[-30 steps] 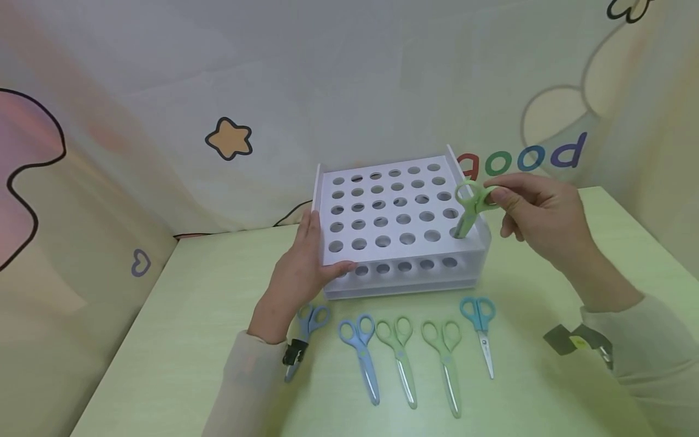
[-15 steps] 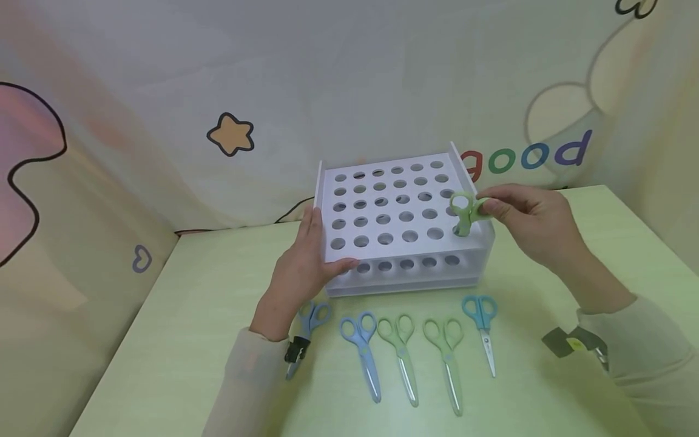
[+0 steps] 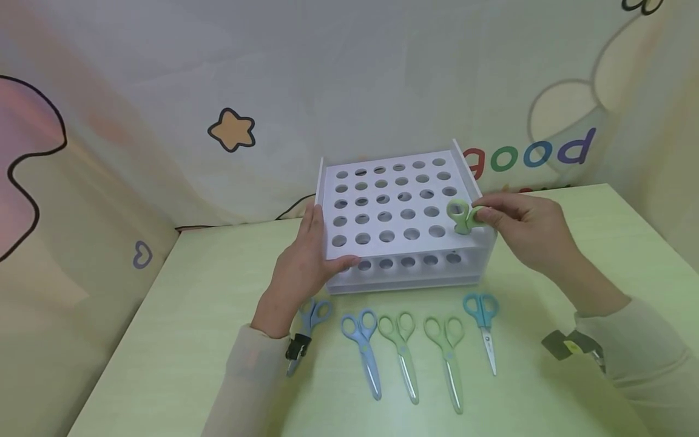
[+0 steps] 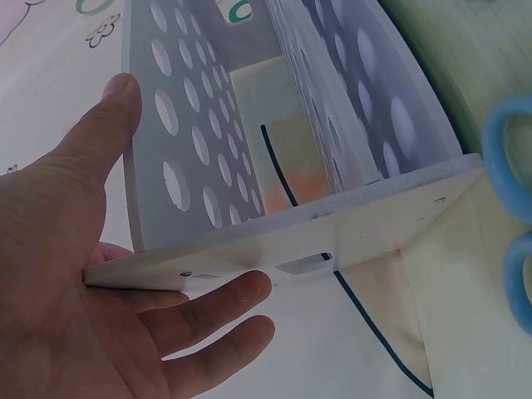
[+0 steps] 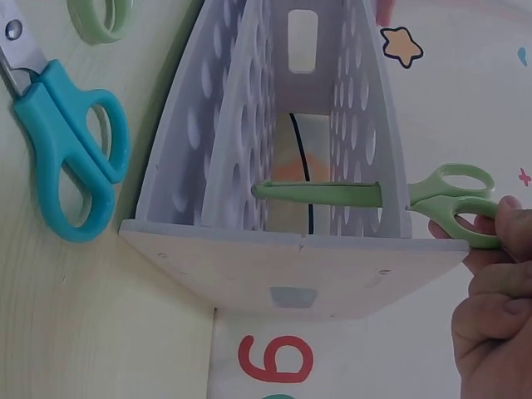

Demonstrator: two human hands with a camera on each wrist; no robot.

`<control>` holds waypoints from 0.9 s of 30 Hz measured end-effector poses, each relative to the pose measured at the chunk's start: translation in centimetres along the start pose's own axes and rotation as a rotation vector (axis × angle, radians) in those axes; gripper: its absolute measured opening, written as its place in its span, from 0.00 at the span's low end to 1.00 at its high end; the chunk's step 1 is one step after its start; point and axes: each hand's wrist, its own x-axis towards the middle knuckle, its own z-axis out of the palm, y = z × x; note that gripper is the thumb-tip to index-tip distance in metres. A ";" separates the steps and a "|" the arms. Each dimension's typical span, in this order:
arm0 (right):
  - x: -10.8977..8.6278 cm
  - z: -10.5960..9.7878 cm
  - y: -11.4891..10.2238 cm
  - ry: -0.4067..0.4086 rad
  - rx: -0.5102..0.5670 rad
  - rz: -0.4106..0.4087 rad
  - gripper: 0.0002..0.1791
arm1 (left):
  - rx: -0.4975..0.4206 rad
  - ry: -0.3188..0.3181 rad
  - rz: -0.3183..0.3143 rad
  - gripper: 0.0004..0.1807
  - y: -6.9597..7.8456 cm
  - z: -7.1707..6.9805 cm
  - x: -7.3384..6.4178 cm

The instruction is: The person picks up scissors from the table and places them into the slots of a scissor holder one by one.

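In the head view, my left hand (image 3: 300, 267) rests against the left end of a white rack (image 3: 377, 226) with rows of round holes. Its thumb lies on the front top edge; its fingers extend along the side panel (image 4: 224, 253). My right hand (image 3: 532, 227) pinches one handle loop of green scissors (image 3: 461, 217) at the rack's front right corner hole. From the right wrist, the green-covered blades (image 5: 332, 194) pass through the top plate, their tip at the plate below. The handles (image 5: 453, 195) stay outside, above the top plate.
Before the rack lie blue scissors (image 3: 364, 346), two green scissors (image 3: 401, 347) (image 3: 448, 352) and turquoise scissors (image 3: 482, 315). More blue scissors (image 3: 314, 317) lie partly behind the left wrist. A printed cloth (image 3: 273, 91) stands behind the table (image 3: 180, 328).
My right hand has moved down and slightly left, and the green scissors have sunk deeper into the corner hole. My left hand has kept its place on the rack.
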 end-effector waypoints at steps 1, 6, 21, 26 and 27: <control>0.0 0.0 0.0 -0.001 -0.003 0.002 0.12 | 0.001 -0.002 -0.001 0.67 0.0 0.0 0.0; -0.1 0.0 0.1 -0.004 -0.009 0.025 0.13 | 0.009 0.001 -0.002 0.67 0.1 0.0 0.1; 0.1 0.1 -0.3 -0.014 -0.168 -0.032 0.14 | -0.016 -0.012 -0.005 0.67 0.3 -0.1 0.2; 0.1 0.4 -0.6 -0.046 -0.224 -0.063 0.12 | -0.018 -0.019 -0.016 0.67 0.2 -0.1 0.2; 0.1 0.5 -0.6 -0.051 -0.236 -0.068 0.12 | -0.020 -0.021 -0.017 0.67 0.2 -0.1 0.2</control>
